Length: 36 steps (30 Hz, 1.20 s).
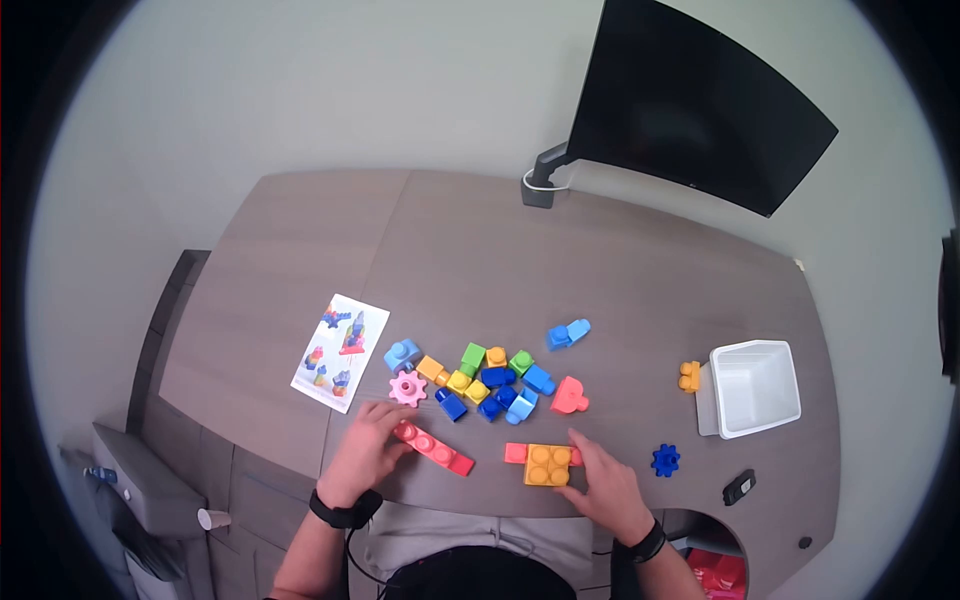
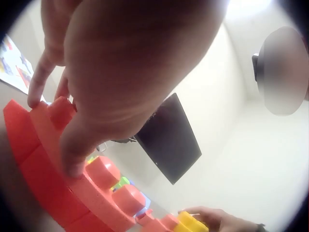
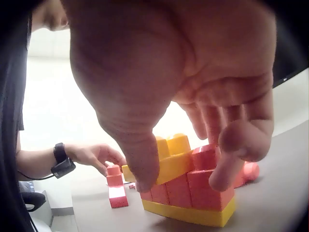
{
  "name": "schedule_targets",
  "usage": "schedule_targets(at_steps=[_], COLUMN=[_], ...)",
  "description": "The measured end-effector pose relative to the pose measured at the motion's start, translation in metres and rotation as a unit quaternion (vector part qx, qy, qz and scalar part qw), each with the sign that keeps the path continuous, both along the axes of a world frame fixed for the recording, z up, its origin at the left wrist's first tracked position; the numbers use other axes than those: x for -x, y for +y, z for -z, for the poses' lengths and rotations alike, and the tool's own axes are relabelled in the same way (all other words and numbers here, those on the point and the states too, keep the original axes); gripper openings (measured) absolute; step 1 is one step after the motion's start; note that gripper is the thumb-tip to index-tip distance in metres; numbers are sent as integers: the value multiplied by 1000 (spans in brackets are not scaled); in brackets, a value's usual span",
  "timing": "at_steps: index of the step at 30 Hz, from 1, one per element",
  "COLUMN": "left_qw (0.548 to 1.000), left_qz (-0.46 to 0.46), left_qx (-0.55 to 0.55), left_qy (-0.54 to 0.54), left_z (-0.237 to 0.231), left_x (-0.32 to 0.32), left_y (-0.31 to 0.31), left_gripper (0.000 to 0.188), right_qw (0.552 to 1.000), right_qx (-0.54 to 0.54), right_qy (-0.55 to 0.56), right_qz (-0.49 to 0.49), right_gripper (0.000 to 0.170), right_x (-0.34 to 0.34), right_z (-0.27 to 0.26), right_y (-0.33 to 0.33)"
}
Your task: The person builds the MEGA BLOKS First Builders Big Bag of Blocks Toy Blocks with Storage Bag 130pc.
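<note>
My left hand (image 1: 368,455) grips the far left end of a long red block strip (image 1: 437,449) on the table, studs up. In the left wrist view, the thumb presses the side of the red strip (image 2: 53,188) and the fingers reach over its end. To the right, my right hand (image 1: 612,488) holds a stacked block assembly with a studded yellow block (image 1: 548,466) across red blocks (image 1: 515,453). In the right wrist view, a yellow base (image 3: 188,216) shows beneath the red row; the thumb lies against the upper yellow block, fingers at the red end.
Several loose blocks (image 1: 497,377) lie ahead, with a pink gear (image 1: 408,388) and a picture sheet (image 1: 340,352) at left. Rightward are a red piece (image 1: 569,395), a blue gear (image 1: 665,460), an orange block (image 1: 689,376), a white bin (image 1: 708,400) and a black device (image 1: 739,487).
</note>
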<state>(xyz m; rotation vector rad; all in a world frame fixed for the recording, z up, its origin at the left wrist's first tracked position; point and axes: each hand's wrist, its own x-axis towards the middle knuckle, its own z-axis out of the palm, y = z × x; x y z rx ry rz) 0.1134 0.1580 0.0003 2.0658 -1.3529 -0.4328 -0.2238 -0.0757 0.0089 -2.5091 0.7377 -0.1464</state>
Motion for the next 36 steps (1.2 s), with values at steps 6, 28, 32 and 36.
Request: schedule_targets(at_steps=[6,28,32,36], left_qw=[999,980,976,980], left_qz=[33,86,86,95], left_qx=[20,28,69,92], left_qy=[22,175,185,149], left_z=[8,13,17,19], left_x=[18,71,76,71], left_y=[-6,-28,-36,-45], left_gripper=[58,71,75,75], right_qw=[998,986,985,982], right_qx=[27,-65,-84,-117], right_qy=[51,-129,-137,-138], right_qz=[-4,90,71,52], right_gripper=[69,38,38,39], right_x=[-4,7,-5,-17], right_z=[0,-2,-7,-2], right_y=[0,-15,-12,-11])
